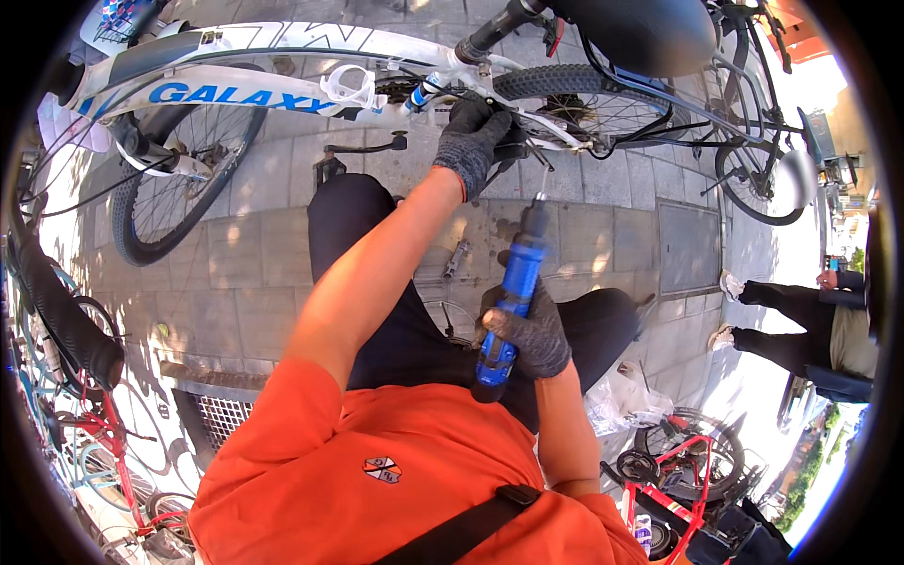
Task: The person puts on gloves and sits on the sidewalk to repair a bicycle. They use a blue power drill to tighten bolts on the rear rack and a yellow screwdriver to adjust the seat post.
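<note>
A white and blue bicycle (217,42) spans the top of the view. My left hand (471,146), in a grey glove, is closed at the lower frame beside the rear wheel (532,85); what its fingers hold is hidden among dark parts and cables. My right hand (527,334), gloved too, grips a blue cylindrical hand tool (516,282). Its narrow metal tip points up, a little below and right of my left hand, near a thin metal rod. A small silver metal piece (457,259) lies on the paving between my legs.
A person (786,339) in dark trousers is at the right. Red bicycles (113,433) crowd the lower left and lower right. A clear plastic bag (617,400) lies right of my leg, a metal grate (221,419) at left. Another bicycle (753,179) stands upper right.
</note>
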Tool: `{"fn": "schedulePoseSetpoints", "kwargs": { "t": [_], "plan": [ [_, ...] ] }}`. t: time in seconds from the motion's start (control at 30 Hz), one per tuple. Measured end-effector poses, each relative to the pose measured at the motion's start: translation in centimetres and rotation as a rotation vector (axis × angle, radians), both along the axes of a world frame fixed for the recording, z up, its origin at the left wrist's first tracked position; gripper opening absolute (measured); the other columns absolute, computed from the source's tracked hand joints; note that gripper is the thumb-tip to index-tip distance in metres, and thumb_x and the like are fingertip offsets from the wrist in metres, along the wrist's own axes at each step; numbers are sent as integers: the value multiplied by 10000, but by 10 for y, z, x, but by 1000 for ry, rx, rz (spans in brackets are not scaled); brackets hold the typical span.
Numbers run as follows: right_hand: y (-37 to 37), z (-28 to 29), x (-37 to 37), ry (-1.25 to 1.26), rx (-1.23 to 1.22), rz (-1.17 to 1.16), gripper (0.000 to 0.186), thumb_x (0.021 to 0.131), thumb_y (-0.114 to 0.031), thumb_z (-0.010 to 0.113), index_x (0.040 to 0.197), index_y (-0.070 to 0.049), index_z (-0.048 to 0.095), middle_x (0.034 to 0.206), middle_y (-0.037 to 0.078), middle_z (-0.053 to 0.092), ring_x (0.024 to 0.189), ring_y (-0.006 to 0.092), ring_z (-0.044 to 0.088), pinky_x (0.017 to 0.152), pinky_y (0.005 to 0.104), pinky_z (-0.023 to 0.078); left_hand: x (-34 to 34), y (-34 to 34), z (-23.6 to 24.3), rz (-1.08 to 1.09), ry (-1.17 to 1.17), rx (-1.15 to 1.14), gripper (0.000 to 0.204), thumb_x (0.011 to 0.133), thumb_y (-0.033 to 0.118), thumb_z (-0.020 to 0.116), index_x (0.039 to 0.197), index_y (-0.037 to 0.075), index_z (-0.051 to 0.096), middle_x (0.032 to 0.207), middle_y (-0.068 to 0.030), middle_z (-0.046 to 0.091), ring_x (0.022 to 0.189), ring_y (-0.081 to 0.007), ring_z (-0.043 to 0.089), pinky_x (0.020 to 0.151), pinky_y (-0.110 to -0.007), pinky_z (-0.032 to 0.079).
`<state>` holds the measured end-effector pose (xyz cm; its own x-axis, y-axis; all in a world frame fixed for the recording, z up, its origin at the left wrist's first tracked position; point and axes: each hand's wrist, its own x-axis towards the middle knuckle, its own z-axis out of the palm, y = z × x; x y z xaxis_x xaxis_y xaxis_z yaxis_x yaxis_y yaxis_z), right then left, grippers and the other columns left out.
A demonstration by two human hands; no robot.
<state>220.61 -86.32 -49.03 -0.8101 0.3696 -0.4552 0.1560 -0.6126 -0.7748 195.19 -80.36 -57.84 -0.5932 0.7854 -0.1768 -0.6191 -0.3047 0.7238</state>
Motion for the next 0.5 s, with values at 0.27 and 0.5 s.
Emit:
{"fn": "schedulePoseSetpoints", "kwargs": {
  "t": [0.27,0.5],
  "plan": [
    [-6,9,-47,-140,289,180,565,811,-49,774,1269,-45,444,871,85,633,692,201,666,604,365,571,2,-6,-19,86,-114,53,209,958,14,634,1162,59,626,1068,-99,686,918,-237,703,817,-419,641],
    [-4,-2,-81,-111,204,70,563,824,-73,793,1256,-37,434,853,69,605,644,173,641,562,336,559,-7,-4,-23,105,-121,132,250,933,51,687,1168,77,604,1038,-90,677,898,-244,709,763,-409,638]
  ]
}}
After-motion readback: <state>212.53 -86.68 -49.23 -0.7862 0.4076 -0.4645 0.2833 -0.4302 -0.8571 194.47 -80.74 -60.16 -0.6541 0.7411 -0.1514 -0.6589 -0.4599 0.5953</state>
